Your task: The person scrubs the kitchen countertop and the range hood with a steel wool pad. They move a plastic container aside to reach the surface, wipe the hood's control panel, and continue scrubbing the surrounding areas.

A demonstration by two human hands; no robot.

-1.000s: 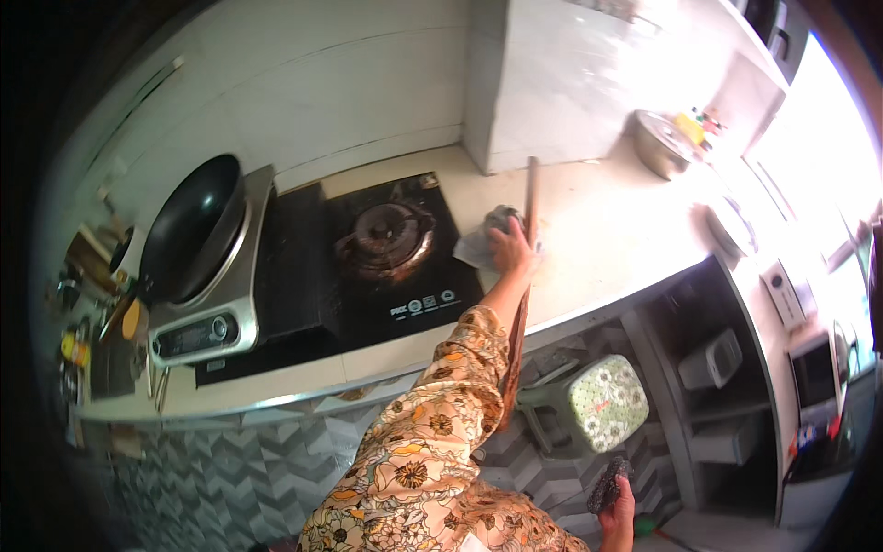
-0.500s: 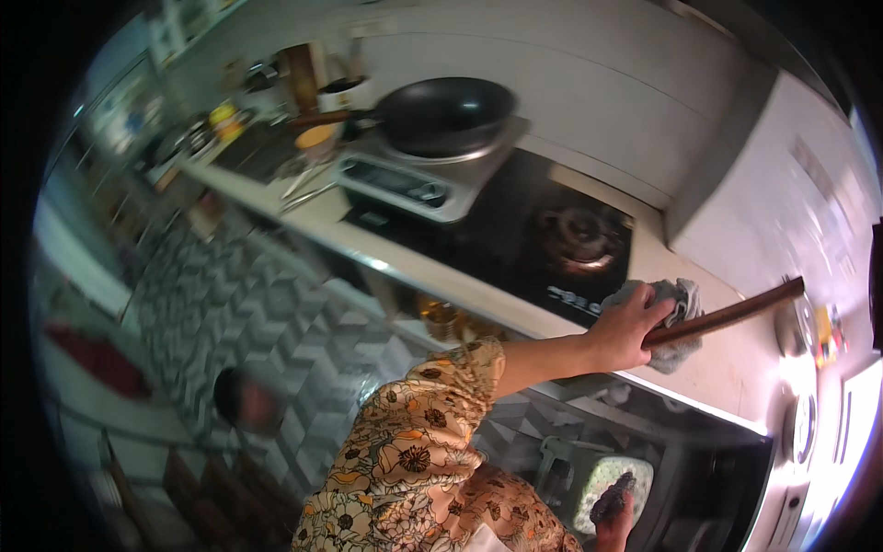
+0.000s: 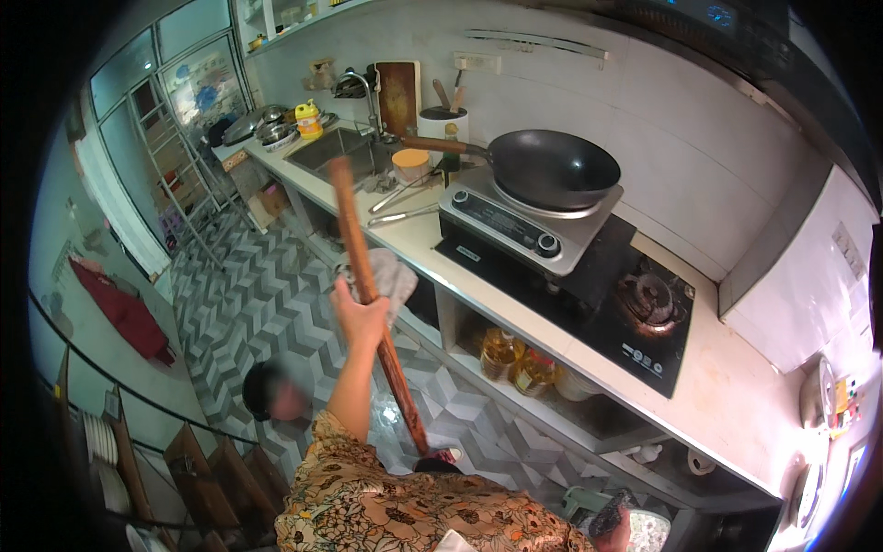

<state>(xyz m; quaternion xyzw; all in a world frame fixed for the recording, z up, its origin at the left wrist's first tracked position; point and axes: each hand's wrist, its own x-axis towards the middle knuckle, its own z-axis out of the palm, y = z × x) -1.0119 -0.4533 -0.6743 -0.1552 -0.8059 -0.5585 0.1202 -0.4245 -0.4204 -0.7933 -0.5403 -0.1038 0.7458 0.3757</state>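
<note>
Wok point(image 3: 556, 170) on the electric cooker point(image 3: 497, 227); left hand point(image 3: 360, 317) curls round wooden pole point(image 3: 400, 391) and rag point(image 3: 395, 278), right hand point(image 3: 618, 537) clutches dark bundle point(image 3: 609, 518).

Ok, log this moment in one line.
left hand: holding grey cloth and wooden stick | right hand: holding dark crumpled item | wok: on portable cooker | gas burner: no pan on it

Place: kitchen | cooking — wok point(image 3: 556, 167) on a hotplate point(image 3: 504, 225), gas burner point(image 3: 648, 302) | washing — sink point(image 3: 317, 153) with tap point(image 3: 372, 99)
</note>
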